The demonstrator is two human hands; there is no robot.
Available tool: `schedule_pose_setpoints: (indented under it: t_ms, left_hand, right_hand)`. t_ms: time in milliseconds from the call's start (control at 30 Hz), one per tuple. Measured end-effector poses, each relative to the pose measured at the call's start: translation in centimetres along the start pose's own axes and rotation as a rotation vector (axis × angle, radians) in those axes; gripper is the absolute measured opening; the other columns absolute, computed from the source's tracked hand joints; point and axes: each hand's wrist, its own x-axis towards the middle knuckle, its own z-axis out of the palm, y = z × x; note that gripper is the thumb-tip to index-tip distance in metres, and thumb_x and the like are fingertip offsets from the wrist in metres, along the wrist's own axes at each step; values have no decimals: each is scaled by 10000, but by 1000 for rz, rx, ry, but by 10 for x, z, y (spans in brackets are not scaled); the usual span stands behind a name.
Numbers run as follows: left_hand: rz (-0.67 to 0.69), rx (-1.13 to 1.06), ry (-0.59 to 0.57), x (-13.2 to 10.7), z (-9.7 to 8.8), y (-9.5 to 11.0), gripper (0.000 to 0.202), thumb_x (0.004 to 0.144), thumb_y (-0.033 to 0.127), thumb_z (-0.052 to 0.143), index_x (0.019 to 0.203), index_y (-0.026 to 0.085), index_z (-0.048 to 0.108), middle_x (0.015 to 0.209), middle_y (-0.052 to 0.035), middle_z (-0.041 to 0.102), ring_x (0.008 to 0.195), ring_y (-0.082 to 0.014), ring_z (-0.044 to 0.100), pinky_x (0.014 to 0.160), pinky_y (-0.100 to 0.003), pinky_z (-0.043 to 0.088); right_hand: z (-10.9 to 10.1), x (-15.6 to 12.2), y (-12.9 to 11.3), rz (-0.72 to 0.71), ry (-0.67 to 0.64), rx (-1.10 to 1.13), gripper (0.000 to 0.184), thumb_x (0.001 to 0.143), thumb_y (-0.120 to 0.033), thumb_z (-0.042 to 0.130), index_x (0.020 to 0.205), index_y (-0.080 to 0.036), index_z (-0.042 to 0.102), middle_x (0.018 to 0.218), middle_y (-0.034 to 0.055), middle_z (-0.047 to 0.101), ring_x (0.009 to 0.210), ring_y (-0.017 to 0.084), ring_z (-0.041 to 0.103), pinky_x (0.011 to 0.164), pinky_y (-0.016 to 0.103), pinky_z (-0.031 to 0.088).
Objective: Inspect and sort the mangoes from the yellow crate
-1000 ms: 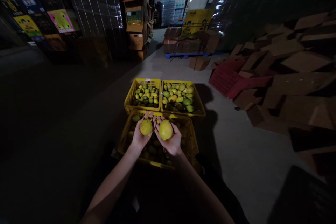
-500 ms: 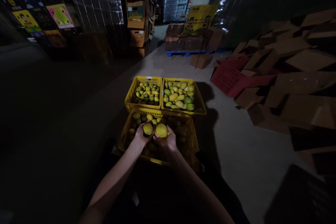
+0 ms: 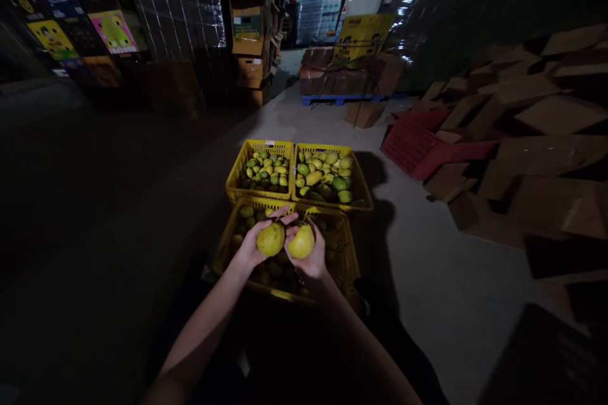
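At the centre of the frame, the left hand (image 3: pixel 252 247) curls loosely around a spotted yellow fruit (image 3: pixel 270 240); beside it, the half-curled right hand (image 3: pixel 315 261) cradles a paler fruit (image 3: pixel 302 242). Because neither grip looks tight, a fruit could slip and bruise in the yellow crate (image 3: pixel 280 295) below.

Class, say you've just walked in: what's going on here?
A person's left hand holds a yellow fruit, and the right hand holds a second fruit beside it. Both are over the near crate, which has more fruit lying in shadow. Just beyond, the far-left crate and far-right crate hold green and yellow fruit.
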Motion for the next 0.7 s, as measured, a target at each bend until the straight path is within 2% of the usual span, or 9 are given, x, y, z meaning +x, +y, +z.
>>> schedule_pose_setpoints:
  t_ms: [100,200,267,367,467,567,700]
  left_hand:
    - [-105,69,-44,-7,-5,5,412,671,114,457,1049,111,621,1011,-150,678,894,-271,663,709,-368,534]
    - [-181,104,-19,-9,-13,7,373,663,108,414,953,100,649,939,-172,692,834,-298,677,570,-344,523]
    - [-209,108,-6,-10,-17,7,344,685,121,398,903,102,664,910,-179,698,819,-308,680,545,-346,514]
    - [-236,72,24,-12,-19,7,346,721,149,385,918,103,666,875,-180,701,779,-312,685,556,-369,517]
    - [-222,35,63,-11,-18,7,414,707,139,370,1025,106,634,869,-172,700,743,-300,688,574,-382,524]
    - [-199,41,41,-9,-18,7,496,654,123,382,1100,127,600,912,-147,699,814,-284,682,676,-401,531]
    - [-182,28,-15,-7,-18,6,508,634,116,410,1108,135,592,990,-129,686,927,-281,655,808,-425,505]
  right_hand:
    - [-1,-5,0,67,-141,-154,267,852,-299,419,652,-192,559,585,-25,631,405,106,519,430,250,464]
    - [-5,-6,1,46,-224,-325,277,832,-294,423,598,-191,531,518,-18,587,397,127,506,492,319,501]
    - [-7,-6,2,38,-262,-399,268,817,-279,418,585,-190,517,499,-15,566,405,137,518,549,363,522]
    - [-8,-6,3,40,-313,-470,233,790,-283,439,588,-191,509,514,-15,574,386,132,510,574,389,529]
    - [-8,-5,3,28,-343,-493,187,762,-297,479,610,-196,518,527,-18,585,407,136,522,583,381,535]
    - [-9,-4,2,14,-324,-464,158,748,-278,493,617,-198,528,544,-19,582,434,127,517,606,360,539]
    - [-9,-4,1,14,-278,-410,171,763,-261,493,615,-191,542,559,-22,583,426,111,496,605,334,536]
